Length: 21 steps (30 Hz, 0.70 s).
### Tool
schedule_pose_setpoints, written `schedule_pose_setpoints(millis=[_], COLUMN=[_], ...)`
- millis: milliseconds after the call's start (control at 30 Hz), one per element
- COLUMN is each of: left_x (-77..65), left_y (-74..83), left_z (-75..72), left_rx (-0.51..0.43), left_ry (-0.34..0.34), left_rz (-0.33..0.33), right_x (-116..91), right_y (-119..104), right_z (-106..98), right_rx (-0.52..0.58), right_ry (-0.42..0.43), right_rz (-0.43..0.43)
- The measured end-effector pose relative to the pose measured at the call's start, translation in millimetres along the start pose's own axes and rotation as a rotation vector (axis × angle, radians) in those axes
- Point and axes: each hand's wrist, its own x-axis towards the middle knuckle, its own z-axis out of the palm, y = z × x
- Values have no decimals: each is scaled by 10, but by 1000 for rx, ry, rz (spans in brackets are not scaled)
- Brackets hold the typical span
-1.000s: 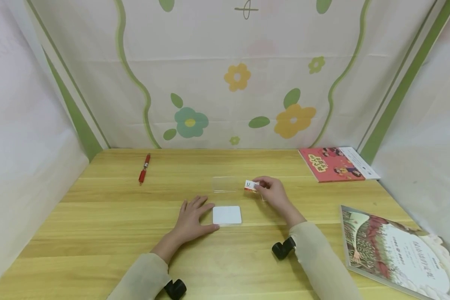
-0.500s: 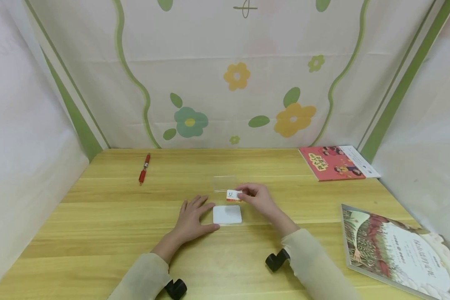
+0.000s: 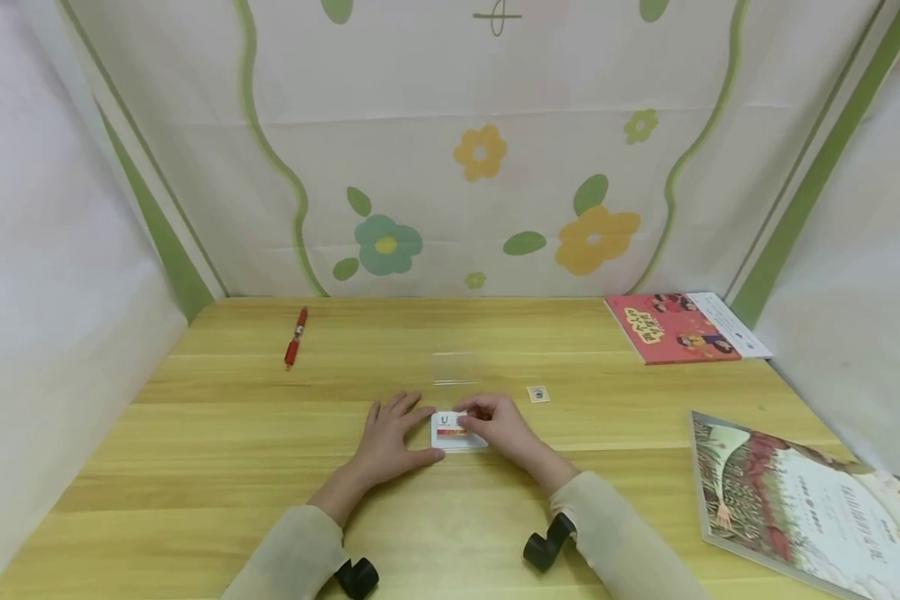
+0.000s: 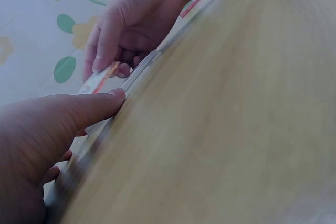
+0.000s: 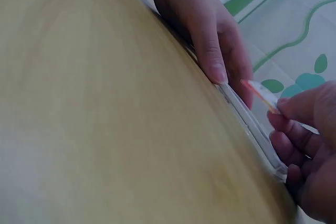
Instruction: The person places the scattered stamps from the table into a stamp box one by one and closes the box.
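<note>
A shallow plastic case with a white inside (image 3: 480, 440) lies on the wooden table; its see-through lid (image 3: 455, 367) appears to be folded back behind it. My left hand (image 3: 385, 440) holds the case's left end between thumb and forefinger, the other fingers spread on the table. In the left wrist view the left thumb (image 4: 100, 107) presses the case's edge. My right hand (image 3: 504, 427) pinches a small white card (image 3: 445, 423) with a U mark and an orange-red band. The right wrist view shows the card (image 5: 262, 95) tilted just above the case.
Right of the case lies a small white square (image 3: 538, 394) with a dark print. A red pen (image 3: 296, 338) is at the back left. A red booklet (image 3: 671, 329) lies at the back right, and a larger picture book (image 3: 806, 500) at the front right. A flowered curtain stands behind.
My right hand has carried the card leftward and toward me, from right of the lid to over the case. The small printed square has come into view. My left hand has stayed put.
</note>
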Motion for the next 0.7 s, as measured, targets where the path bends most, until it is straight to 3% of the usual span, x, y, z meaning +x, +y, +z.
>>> schedule_pose_setpoints(millis=[200, 433, 700], left_x=[7, 9, 2], left_y=[-8, -18, -2], left_z=[19, 22, 13], left_rx=[4, 0, -8], left_ry=[-2, 6, 8], left_rz=[-4, 0, 2], right_x=[-10, 74, 71], right_y=[82, 395, 445], right_z=[44, 108, 132], right_rx=[-46, -158, -235], right_ry=[23, 47, 51], right_rz=[-54, -39, -72])
